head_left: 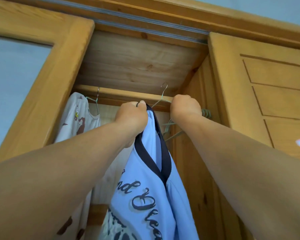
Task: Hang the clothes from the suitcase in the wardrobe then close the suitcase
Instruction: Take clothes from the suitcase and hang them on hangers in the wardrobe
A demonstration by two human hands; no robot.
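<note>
Wardrobe (232, 70) rail at twelve o'clock holds one white shirt (73, 118); both hands grip blue shirt (151, 196) and hanger (163, 97), suitcase unseen.

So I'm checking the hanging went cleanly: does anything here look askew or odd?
Yes: the blue shirt isn't spread on its hanger; the left hand grips its dark collar bunched up, and the hook sits off the wooden rail.

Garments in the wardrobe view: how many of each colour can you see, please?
White garment, hanging on the rail: 1
Light blue garment, gripped by the left hand: 1
Total: 2
</note>
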